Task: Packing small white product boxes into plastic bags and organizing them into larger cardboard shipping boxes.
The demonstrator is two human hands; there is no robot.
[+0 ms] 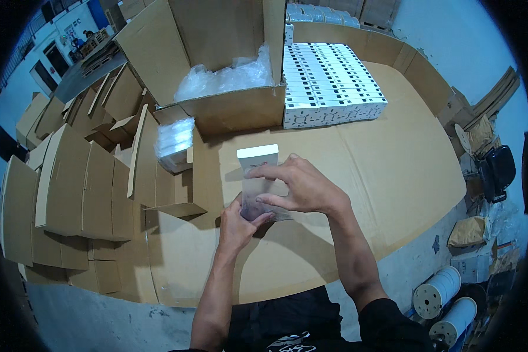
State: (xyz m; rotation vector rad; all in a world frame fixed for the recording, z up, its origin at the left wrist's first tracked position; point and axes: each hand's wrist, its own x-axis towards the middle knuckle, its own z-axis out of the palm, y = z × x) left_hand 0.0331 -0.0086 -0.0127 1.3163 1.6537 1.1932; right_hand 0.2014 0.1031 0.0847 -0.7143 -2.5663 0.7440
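Observation:
A slim white box [257, 152] stands tilted in front of me, its lower part inside a translucent plastic bag [255, 190]. My left hand [236, 227] is closed on the bagged lower end, thumb across the front. Over the box's front lies my right hand [305, 185], its index finger and thumb stretched out and apart. Whether those fingertips press on the bag or only hover cannot be told. Left of my hands is a small open carton [176, 186] with several wrapped packs [175, 141] at its far end.
A large open carton [234, 108] of crumpled clear bags [223, 77] stands at the back. Right of it are rows of white patterned boxes [334, 114]. Folded cartons [70, 182] crowd the left. A cardboard rim [381, 44] bounds the table's far side; cable spools [437, 293] stand lower right.

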